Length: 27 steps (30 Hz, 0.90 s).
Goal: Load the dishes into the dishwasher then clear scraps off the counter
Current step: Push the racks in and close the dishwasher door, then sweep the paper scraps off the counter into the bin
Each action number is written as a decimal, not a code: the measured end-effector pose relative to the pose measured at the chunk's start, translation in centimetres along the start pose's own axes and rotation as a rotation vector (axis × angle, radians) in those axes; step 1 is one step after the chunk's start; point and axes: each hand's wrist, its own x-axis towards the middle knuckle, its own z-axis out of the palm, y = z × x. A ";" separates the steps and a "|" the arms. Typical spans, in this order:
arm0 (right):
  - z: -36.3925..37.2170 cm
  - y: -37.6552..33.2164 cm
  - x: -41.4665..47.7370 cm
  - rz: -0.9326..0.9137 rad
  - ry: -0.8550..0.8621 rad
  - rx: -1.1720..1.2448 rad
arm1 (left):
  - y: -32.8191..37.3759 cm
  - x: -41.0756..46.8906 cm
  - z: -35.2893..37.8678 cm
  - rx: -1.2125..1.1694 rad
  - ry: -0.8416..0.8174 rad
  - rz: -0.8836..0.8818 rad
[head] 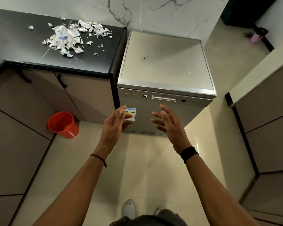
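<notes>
Now both hands empty, fingers spread loose: left hand (pixel 115 123) and right hand (pixel 167 123) raised before the shut dishwasher (pixel 163 98) door. Paper scraps (pixel 72 36) lie on the black counter (pixel 91 61) beyond left fingers; red bucket (pixel 62 124) left, on the floor.

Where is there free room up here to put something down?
The dishwasher top is bare except for a small stain. On the counter, the left end and the front strip are free. The paper scraps crowd its middle and back, toward the wall.
</notes>
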 end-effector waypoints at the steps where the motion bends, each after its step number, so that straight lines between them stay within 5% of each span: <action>1: 0.4 0.2 -0.5 -0.001 0.003 0.019 | -0.3 -0.4 -0.4 -0.008 0.001 0.000; 11: 5.2 0.4 1.7 -0.026 -0.070 0.022 | -0.5 0.0 -4.4 -0.013 0.049 -0.002; 27: 14.7 -0.8 20.7 0.009 -0.313 -0.046 | 1.3 15.4 -11.9 -0.014 0.316 -0.078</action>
